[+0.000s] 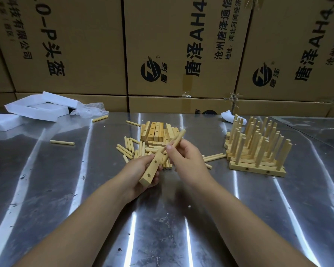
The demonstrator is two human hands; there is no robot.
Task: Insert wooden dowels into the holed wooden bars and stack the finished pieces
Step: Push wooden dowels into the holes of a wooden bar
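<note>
The left hand [141, 171] holds a holed bar [152, 169]. The right hand [183, 157] pinches a dowel [176, 138] just above it. Many finished pieces [256, 153] stand stacked at 3 o'clock. Plenty of bars [156, 132] and loose dowels [129, 149] wait at 12 o'clock.

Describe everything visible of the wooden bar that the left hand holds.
The wooden bar is a pale, square-edged strip of light wood, with two round holes showing on its upper face. The left hand grips it from below, fingers curled round its sides, above the metal table, with its near end tilted toward the camera. At its far end it meets a dowel pinched by the right hand; whether the dowel sits in a hole cannot be told.
</note>
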